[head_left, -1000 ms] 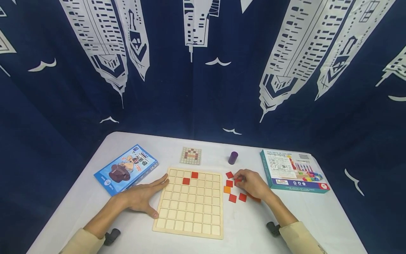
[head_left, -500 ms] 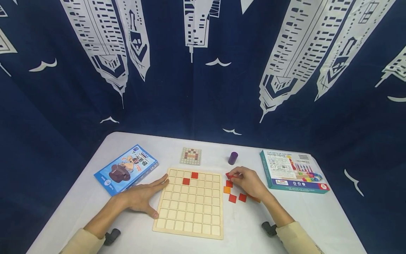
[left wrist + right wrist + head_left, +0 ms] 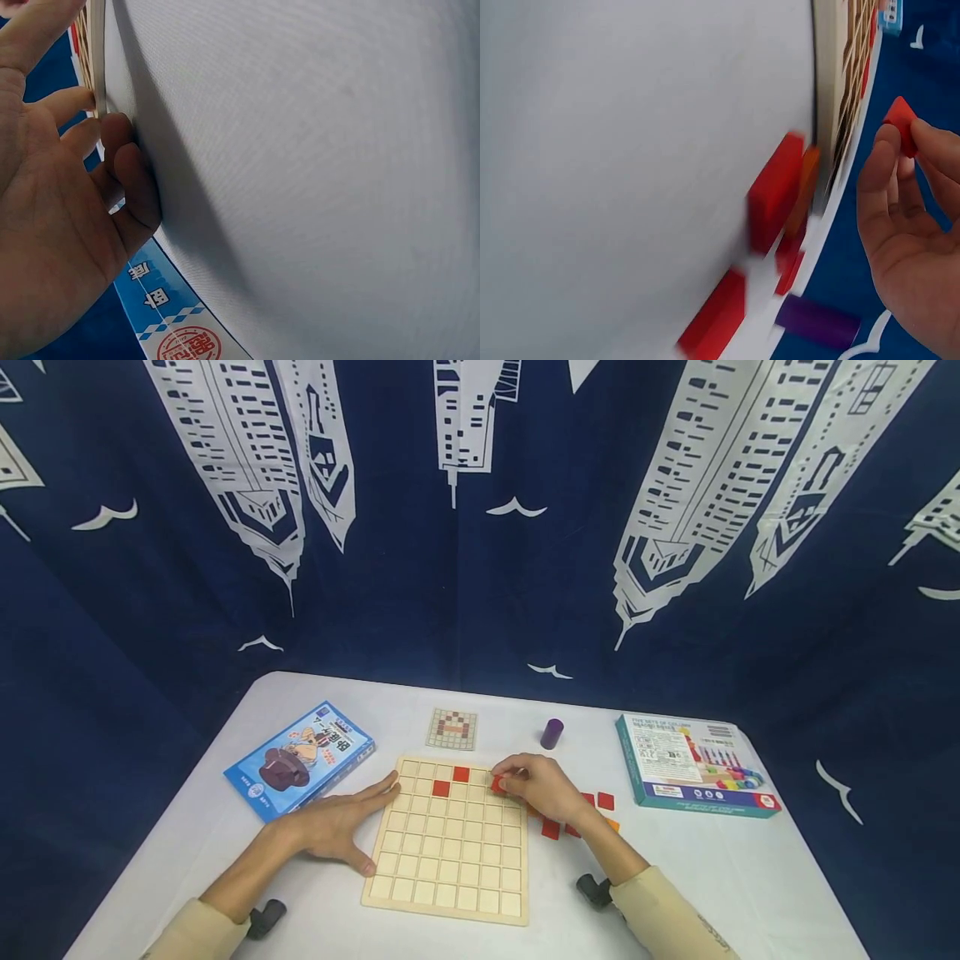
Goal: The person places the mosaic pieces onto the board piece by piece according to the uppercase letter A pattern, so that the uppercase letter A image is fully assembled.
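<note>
A pale wooden grid board (image 3: 450, 877) lies mid-table, with red tiles (image 3: 441, 788) in two of its upper cells. Along its left edge rests my left hand (image 3: 330, 827), thumb and fingers spread. Between thumb and fingertips, my right hand (image 3: 543, 787) pinches a red square tile (image 3: 498, 785) over the board's upper right part. The right wrist view shows this tile (image 3: 902, 127) tilted, one corner up. Loose red tiles (image 3: 551, 830) and an orange tile (image 3: 614, 825) lie right of the board, partly hidden under my right hand and forearm.
Behind the board lies a small card (image 3: 452, 729) printed with a coloured grid. A purple cylinder (image 3: 552, 734) stands to its right. A blue box (image 3: 300, 762) is at the left, and a teal-edged box (image 3: 697, 768) at the right.
My right hand has picked up a red tile from the loose ones and carried it left over the board. The left hand stays at the board's edge.
</note>
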Demonstrator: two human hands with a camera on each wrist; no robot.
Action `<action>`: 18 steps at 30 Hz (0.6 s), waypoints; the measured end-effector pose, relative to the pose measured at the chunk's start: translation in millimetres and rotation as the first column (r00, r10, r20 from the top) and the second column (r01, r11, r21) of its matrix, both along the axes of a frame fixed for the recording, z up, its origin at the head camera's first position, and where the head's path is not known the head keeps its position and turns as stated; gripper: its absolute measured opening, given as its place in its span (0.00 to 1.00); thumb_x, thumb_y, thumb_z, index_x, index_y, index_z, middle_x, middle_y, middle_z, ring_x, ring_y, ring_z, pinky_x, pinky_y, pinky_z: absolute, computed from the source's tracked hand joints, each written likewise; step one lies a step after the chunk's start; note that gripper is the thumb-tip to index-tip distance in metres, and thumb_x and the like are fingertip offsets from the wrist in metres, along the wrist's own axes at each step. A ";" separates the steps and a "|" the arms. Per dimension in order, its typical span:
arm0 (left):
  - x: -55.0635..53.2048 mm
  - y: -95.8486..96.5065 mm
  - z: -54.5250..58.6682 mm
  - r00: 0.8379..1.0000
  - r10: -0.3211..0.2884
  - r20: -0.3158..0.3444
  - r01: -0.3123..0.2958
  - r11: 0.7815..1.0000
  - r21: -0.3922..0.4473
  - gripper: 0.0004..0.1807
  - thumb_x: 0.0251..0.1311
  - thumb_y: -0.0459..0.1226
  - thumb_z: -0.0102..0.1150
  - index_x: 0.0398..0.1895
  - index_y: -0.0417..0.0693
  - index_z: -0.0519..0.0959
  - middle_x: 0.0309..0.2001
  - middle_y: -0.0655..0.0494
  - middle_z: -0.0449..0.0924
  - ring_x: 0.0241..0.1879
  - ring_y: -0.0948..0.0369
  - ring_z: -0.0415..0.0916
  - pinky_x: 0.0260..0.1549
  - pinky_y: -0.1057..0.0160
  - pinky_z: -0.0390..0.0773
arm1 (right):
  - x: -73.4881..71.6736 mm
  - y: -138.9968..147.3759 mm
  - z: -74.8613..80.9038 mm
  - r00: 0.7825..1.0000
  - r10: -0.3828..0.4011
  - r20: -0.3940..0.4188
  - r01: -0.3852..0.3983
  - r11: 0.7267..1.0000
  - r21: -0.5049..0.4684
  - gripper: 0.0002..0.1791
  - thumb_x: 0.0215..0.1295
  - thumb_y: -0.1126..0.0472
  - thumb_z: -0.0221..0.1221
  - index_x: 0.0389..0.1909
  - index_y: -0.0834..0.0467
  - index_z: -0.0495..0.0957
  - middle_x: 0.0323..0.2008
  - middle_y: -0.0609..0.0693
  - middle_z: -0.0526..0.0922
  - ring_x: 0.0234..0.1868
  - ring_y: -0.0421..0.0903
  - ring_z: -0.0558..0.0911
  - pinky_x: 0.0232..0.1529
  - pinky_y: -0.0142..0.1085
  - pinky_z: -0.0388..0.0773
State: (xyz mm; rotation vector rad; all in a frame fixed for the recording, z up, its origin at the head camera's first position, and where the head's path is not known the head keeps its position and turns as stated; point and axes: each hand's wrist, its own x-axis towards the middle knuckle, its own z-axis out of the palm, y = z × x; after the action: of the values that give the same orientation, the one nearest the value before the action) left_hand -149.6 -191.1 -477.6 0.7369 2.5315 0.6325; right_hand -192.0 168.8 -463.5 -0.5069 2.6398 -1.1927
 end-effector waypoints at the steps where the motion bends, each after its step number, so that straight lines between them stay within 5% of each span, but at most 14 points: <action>1: -0.2 0.2 -0.2 1.000 0.001 0.002 -0.001 1.000 -0.001 0.69 0.33 0.61 0.80 0.80 0.50 0.54 0.82 0.55 0.39 0.76 0.42 0.52 0.66 0.35 0.65 | -0.7 -3.4 -0.3 1.000 0.020 -0.007 -0.020 1.000 0.009 0.10 0.66 0.64 0.64 0.46 0.53 0.87 0.38 0.42 0.85 0.37 0.42 0.79 0.39 0.35 0.78; 11: -1.2 0.0 -2.4 1.000 0.002 0.001 -0.002 1.000 -0.004 0.69 0.33 0.62 0.79 0.81 0.51 0.54 0.82 0.56 0.39 0.77 0.42 0.52 0.65 0.36 0.66 | -7.3 -25.1 -4.6 0.989 0.144 -0.025 -0.141 0.986 0.092 0.12 0.65 0.67 0.63 0.45 0.52 0.89 0.39 0.44 0.87 0.33 0.40 0.78 0.36 0.33 0.75; 18: -0.8 -0.7 -2.0 1.000 0.002 0.003 -0.002 1.000 -0.004 0.69 0.33 0.61 0.79 0.80 0.51 0.54 0.82 0.56 0.39 0.76 0.42 0.52 0.65 0.36 0.66 | -10.1 -30.5 -5.7 0.987 0.151 -0.062 -0.142 0.982 0.127 0.11 0.63 0.68 0.63 0.42 0.52 0.87 0.32 0.41 0.84 0.31 0.40 0.77 0.35 0.32 0.76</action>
State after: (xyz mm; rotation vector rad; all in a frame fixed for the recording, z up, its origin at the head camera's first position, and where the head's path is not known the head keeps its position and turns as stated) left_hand -150.4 -191.7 -479.6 0.7317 2.5303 0.6280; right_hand -202.2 138.3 -469.2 -0.7197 2.6597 -0.9803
